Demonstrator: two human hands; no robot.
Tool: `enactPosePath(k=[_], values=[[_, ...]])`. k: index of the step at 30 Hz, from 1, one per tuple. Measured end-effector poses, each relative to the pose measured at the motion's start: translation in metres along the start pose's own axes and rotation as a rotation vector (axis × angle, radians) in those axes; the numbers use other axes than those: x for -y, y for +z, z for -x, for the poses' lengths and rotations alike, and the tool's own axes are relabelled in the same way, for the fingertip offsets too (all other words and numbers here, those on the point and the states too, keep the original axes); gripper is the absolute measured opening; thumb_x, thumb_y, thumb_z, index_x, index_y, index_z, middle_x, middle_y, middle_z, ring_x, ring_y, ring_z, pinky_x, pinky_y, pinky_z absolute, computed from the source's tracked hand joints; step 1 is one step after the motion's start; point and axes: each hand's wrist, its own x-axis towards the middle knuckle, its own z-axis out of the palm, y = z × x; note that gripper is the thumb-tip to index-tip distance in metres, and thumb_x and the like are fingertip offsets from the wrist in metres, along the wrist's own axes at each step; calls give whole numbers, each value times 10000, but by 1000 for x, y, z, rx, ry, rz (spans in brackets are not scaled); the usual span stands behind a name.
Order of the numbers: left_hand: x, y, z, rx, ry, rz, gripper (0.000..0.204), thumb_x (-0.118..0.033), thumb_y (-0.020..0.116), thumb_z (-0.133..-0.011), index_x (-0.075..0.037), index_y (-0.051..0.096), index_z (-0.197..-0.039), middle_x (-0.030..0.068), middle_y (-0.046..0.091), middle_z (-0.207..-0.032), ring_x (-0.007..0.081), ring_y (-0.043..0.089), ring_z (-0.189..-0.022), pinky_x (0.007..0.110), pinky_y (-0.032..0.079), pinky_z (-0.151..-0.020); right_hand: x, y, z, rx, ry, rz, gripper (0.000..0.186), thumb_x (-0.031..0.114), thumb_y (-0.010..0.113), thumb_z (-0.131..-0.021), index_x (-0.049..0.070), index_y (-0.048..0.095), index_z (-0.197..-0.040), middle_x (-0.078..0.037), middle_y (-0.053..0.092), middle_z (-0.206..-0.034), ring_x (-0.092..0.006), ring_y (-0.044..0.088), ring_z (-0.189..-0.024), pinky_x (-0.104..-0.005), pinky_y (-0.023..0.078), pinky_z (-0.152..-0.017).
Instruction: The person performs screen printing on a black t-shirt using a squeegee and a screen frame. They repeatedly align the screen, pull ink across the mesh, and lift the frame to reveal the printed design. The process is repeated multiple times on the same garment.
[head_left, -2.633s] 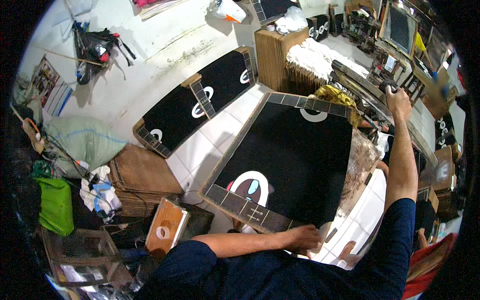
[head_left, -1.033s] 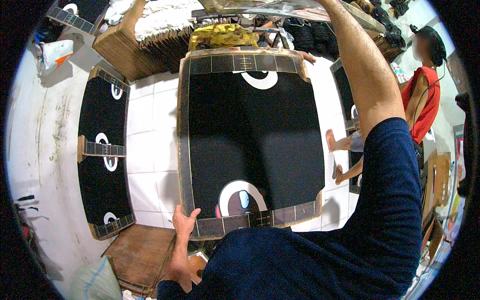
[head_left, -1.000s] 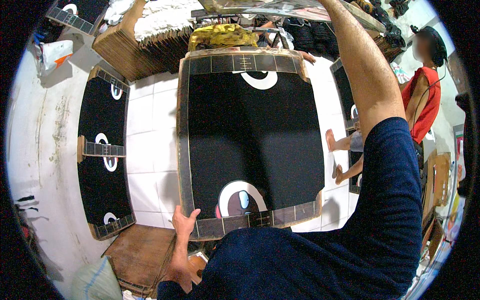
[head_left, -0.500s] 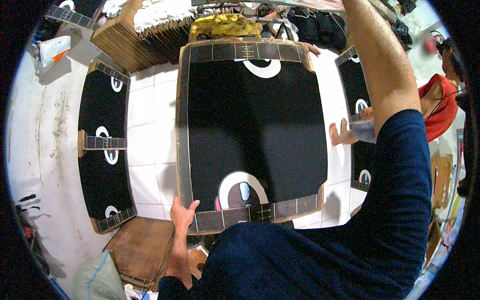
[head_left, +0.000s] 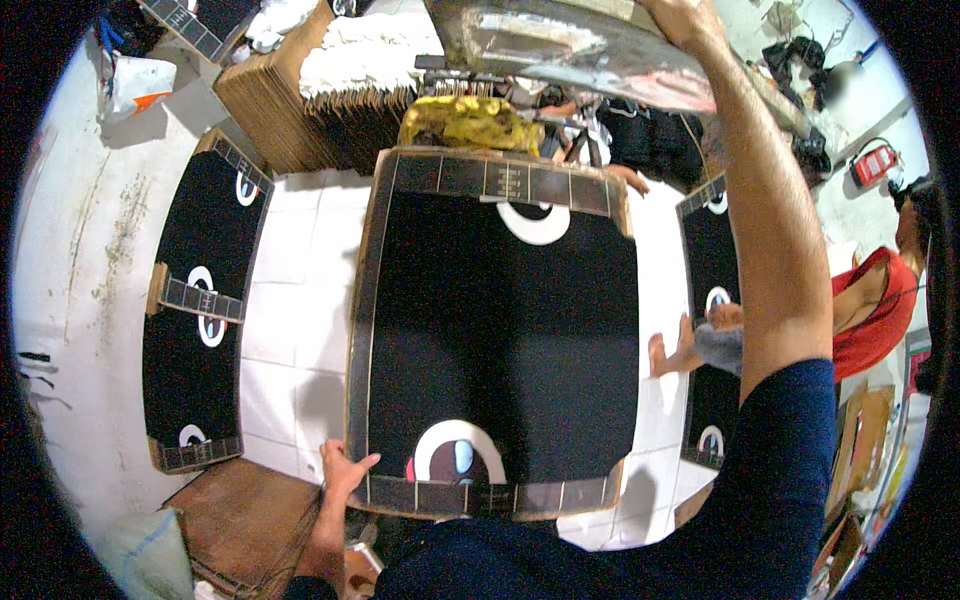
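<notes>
Left hand (head_left: 343, 470) lies spread, pressing the near-left corner of the large black printed cardboard sheet (head_left: 500, 330) on the table; right hand (head_left: 690, 20) grips the raised metal-framed screen (head_left: 590, 50) overhead. Risk: one-corner hold lets the sheet skew; a slip drops the screen.

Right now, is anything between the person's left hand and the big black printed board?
Nothing visible: the left hand already rests on the near left corner of the large black printed cardboard sheet, fingers spread on its brown edge.
</notes>
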Motion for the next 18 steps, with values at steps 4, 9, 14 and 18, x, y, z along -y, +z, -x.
enactPosePath(k=[4, 9, 14, 18], values=[[-26, -5, -13, 18, -77, -50, 892, -553, 947, -617, 1, 523, -1173, 192, 518, -1217, 378, 526, -1162, 524, 445, -982, 4, -7, 2, 0, 93, 16, 467, 516, 652, -826, 91, 805, -946, -225, 758, -956, -368, 741, -943, -458, 567, -861], [-168, 18, -82, -349, 409, -215, 946, -457, 824, -809, -7, 407, -1529, 282, 339, -1608, 449, 334, -1473, 585, 227, -1199, 3, -5, -8, -19, 33, -27, 570, 517, 614, -853, 63, 747, -1172, -255, 723, -1171, -409, 695, -1118, -467, 542, -972], [-379, 90, -191, -431, 832, -313, 857, -514, 776, -844, -150, 450, -1548, 264, 354, -1601, 490, 293, -1485, 693, 261, -1141, 1, -12, -25, 61, 51, 30, 684, 493, 581, -872, -64, 672, -1258, -306, 665, -1276, -452, 644, -1208, -469, 515, -1035], [-512, 141, -256, -155, 762, -414, 901, -690, 674, -869, -285, 366, -1613, 285, 142, -1682, 548, 64, -1545, 858, 88, -1092, -10, -17, -33, 80, -38, -46, 672, 489, 577, -866, -42, 678, -1266, -305, 645, -1316, -436, 623, -1253, -464, 499, -1058]])
